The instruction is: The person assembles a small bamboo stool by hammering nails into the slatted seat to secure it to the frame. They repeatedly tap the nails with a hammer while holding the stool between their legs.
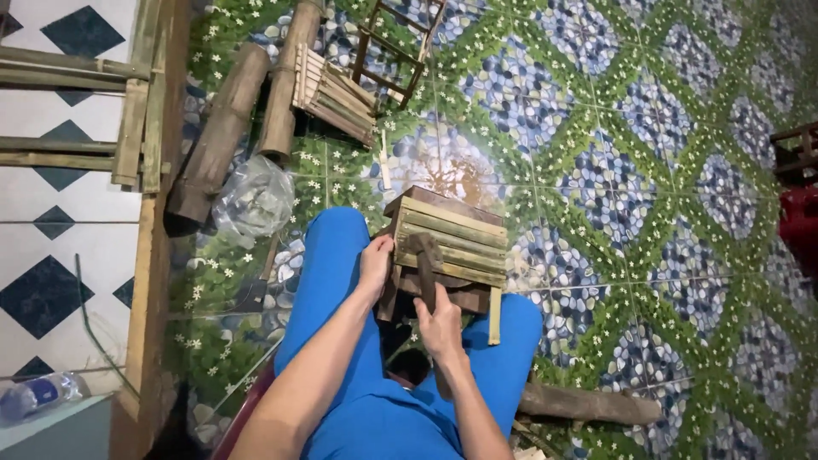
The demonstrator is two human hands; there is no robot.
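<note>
I am steadying the bamboo stool (447, 247), resting between my knees, with the left hand (375, 266) closed on its near-left corner; the right hand (440, 325) is gripping a hammer (426, 264) (head on slats). Short, square taps seem best.

Two thick bamboo logs (223, 129) lay side by side on the floor (648, 170), which was tiled in green with white flowers and blue pebble diamonds. A bundle of split bamboo slats (334, 94) rested against the nearer log. Below the logs sat a crumpled clear plastic bag (254, 200). A bamboo frame (128, 111) stood at the left, over white tiles with dark diamonds. A plastic bottle (38, 394) lay at the lower left corner, and another log (588, 405) lay lower right.
</note>
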